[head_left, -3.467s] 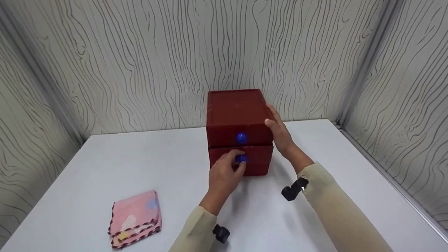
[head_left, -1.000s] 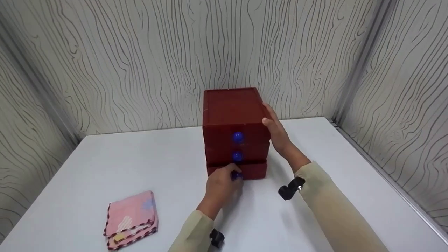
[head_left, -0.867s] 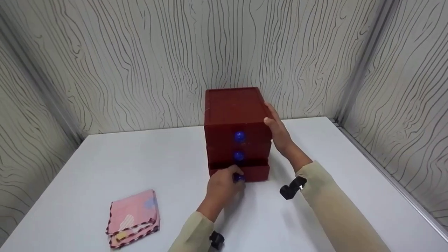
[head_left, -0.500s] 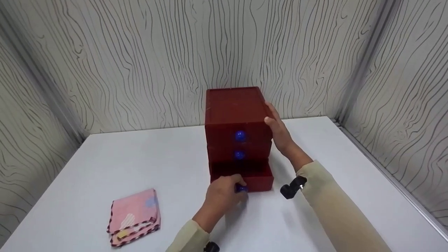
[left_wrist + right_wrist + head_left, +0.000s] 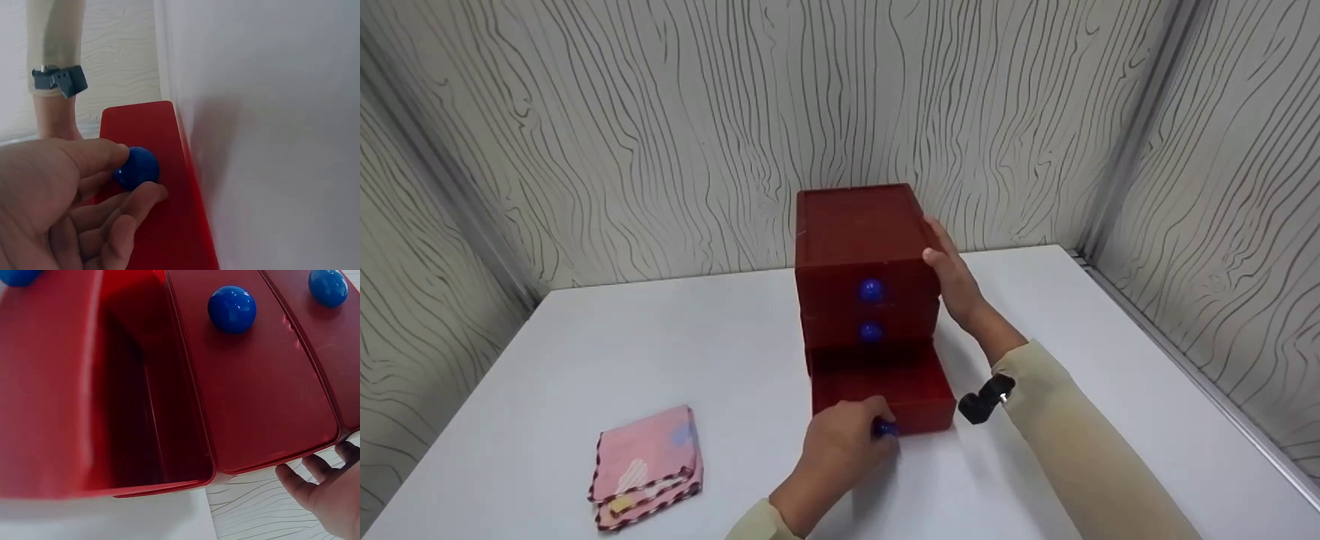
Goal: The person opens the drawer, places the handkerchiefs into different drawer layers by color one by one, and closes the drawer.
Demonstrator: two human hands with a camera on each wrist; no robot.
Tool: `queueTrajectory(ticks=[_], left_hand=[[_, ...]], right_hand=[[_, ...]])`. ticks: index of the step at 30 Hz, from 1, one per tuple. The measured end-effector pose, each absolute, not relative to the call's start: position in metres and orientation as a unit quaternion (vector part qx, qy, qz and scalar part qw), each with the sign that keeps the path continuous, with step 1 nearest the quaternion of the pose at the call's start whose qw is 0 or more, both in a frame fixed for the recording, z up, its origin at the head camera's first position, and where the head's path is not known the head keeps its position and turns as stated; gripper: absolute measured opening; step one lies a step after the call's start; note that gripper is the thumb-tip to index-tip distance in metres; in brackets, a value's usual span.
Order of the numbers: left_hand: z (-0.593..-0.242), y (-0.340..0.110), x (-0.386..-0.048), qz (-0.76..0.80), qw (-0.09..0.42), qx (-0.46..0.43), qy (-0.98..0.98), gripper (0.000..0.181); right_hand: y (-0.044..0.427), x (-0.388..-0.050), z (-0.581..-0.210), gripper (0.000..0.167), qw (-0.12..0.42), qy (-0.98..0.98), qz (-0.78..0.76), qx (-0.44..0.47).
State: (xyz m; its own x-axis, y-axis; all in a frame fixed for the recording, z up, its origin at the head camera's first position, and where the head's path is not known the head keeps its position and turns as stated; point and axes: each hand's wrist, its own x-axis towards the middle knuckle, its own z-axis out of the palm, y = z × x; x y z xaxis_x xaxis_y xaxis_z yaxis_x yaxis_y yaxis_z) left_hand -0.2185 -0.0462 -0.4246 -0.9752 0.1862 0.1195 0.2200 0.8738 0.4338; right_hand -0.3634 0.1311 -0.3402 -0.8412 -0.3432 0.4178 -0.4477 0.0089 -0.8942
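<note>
A dark red drawer cabinet [image 5: 859,225] with blue ball knobs stands on the white table. Its bottom drawer [image 5: 926,412] is pulled far out, and the inside I can see in the right wrist view is bare. My left hand [image 5: 844,446] pinches that drawer's blue knob [image 5: 138,169] between thumb and fingers. The upper two drawers are closed, each with its own knob, such as the middle knob [image 5: 232,309]. My right hand [image 5: 958,281] rests against the cabinet's right side with fingers extended and the thumb near the top front edge.
A folded pink cloth [image 5: 649,465] with a dark striped edge lies at the table's left front. Wood-grain patterned panels [image 5: 660,135] enclose the white table [image 5: 720,337] at the back and both sides.
My left hand has moved from the middle knob to the bottom one and drawn the bottom drawer toward me. The middle drawer, slightly out before, is closed. My right hand stays on the cabinet.
</note>
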Motion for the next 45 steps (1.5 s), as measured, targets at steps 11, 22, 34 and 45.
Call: queueTrajectory(ticks=[11, 22, 34, 45], left_hand=[[-0.425, -0.045, -0.197, -0.236, 0.016, -0.110, -0.965, 0.019], [-0.424, -0.062, -0.186, -0.247, 0.040, -0.151, -0.956, 0.015], [-0.427, -0.130, -0.166, -0.275, 0.067, -0.122, -0.951, 0.009], [-0.426, -0.195, -0.160, -0.184, 0.086, 0.037, -0.978, 0.033]], right_hand=[[0.135, -0.386, -0.358, 0.064, 0.054, -0.713, 0.644, 0.271], [0.138, -0.390, -0.363, 0.061, 0.071, -0.707, 0.645, 0.280], [0.133, -0.364, -0.343, 0.067, 0.045, -0.721, 0.640, 0.263], [0.127, -0.385, -0.362, 0.065, 0.052, -0.723, 0.640, 0.253]])
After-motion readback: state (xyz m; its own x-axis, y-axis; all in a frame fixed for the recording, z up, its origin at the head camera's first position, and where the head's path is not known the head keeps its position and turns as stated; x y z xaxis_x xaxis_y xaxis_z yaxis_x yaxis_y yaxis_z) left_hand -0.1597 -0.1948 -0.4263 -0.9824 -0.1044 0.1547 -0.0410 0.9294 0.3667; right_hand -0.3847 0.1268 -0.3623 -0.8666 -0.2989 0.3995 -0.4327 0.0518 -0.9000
